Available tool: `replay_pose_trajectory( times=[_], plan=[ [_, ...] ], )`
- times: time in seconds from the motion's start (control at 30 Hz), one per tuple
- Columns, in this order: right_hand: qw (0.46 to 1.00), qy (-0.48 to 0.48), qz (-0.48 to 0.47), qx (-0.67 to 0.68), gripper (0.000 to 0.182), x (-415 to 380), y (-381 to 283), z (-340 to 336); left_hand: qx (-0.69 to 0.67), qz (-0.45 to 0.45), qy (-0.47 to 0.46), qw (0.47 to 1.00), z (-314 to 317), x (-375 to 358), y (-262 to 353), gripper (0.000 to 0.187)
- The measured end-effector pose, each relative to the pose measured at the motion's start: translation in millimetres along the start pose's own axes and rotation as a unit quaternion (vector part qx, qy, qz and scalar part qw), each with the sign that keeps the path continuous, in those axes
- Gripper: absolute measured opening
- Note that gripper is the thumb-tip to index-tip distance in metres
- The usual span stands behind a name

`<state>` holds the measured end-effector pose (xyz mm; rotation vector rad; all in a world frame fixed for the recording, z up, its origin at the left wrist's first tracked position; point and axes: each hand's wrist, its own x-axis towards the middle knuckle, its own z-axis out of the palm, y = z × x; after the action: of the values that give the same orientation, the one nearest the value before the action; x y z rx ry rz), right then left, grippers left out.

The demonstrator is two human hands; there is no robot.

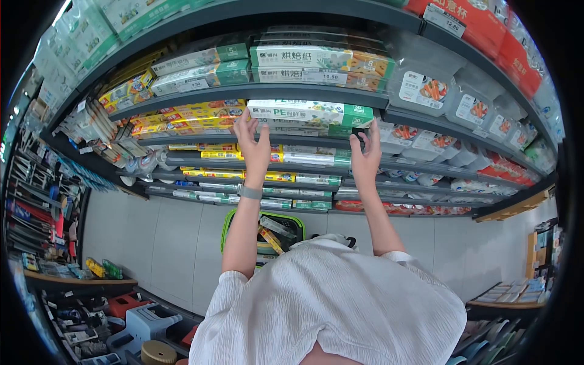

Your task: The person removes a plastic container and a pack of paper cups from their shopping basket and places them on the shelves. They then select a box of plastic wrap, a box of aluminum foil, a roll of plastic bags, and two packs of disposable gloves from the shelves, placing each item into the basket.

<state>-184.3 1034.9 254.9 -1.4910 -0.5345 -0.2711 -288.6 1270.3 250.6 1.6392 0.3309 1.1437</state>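
Boxes in yellow [194, 115] lie stacked at the left of the shelf in front of us, and just beside them our left hand [252, 137] reaches up, a grey band [250, 192] at its wrist. Its fingers curl round the near-left end of the long white-and-green box [304, 113], the thumb near the lower front edge, so we judge that end to be clamped. Below that arm, a basket with a green rim [225, 233] stands on the floor with a few boxes in it. The long box itself, marked PE and 30, lies level at the front of the shelf, under the tier of baking-paper boxes [298, 58] with its 10.50 label [325, 77]. We expect it to be fairly light for its length, with a stiff card skin that could dent if pinched mid-span and a smooth, slightly slippery face; the 2 ends are the best places to take hold, with 1 palm at each. At its green right end is our right hand [366, 146], fingertips up at the corner, thumb well apart from them; whether they grip or merely rest there, we cannot tell. Farther right, clear plastic containers [423, 68] with printed labels fill the next section.
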Motion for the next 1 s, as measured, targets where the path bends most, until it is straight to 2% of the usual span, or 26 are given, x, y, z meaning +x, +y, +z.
replay_pose_trajectory(
  times=[0.07, 0.2, 0.27, 0.4, 0.47, 0.6, 0.67, 0.8, 0.87, 1.0],
  plan=[
    [0.999, 0.001, -0.034, 0.011, 0.068, 8, 2, 5, 0.013, 0.014, -0.001, 1.0, 1, 7, -1, 0.056],
    [0.999, 0.0, -0.026, 0.022, 0.068, 22, 13, 11, -0.004, 0.004, 0.009, 1.0, 7, 17, -7, 0.055],
    [0.999, 0.014, 0.026, 0.017, 0.067, 27, 10, 14, 0.02, 0.038, 0.007, 0.999, 8, 21, -15, 0.058],
    [1.0, 0.007, 0.0, -0.017, 0.06, 45, 26, 15, 0.041, 0.062, 0.03, 0.997, 12, 30, -23, 0.058],
    [0.998, -0.037, -0.019, -0.049, 0.06, 51, 24, 13, 0.093, 0.087, 0.023, 0.992, 13, 34, -24, 0.056],
    [0.997, -0.027, -0.03, -0.06, 0.049, 54, 36, 20, 0.19, 0.062, 0.019, 0.98, 14, 31, -18, 0.055],
    [0.996, -0.015, -0.044, -0.076, 0.051, 55, 43, 22, 0.323, 0.109, 0.055, 0.938, 17, 27, -18, 0.056],
    [0.998, -0.02, -0.023, -0.059, 0.052, 53, 38, 23, 0.23, 0.1, 0.063, 0.966, 22, 23, -17, 0.058],
    [0.996, -0.001, -0.049, -0.08, 0.055, 54, 37, 24, 0.187, 0.075, 0.061, 0.978, 24, 22, -17, 0.06],
    [0.993, -0.018, -0.053, -0.101, 0.059, 53, 33, 22, 0.195, 0.079, 0.057, 0.976, 22, 19, -14, 0.059]
  ],
)
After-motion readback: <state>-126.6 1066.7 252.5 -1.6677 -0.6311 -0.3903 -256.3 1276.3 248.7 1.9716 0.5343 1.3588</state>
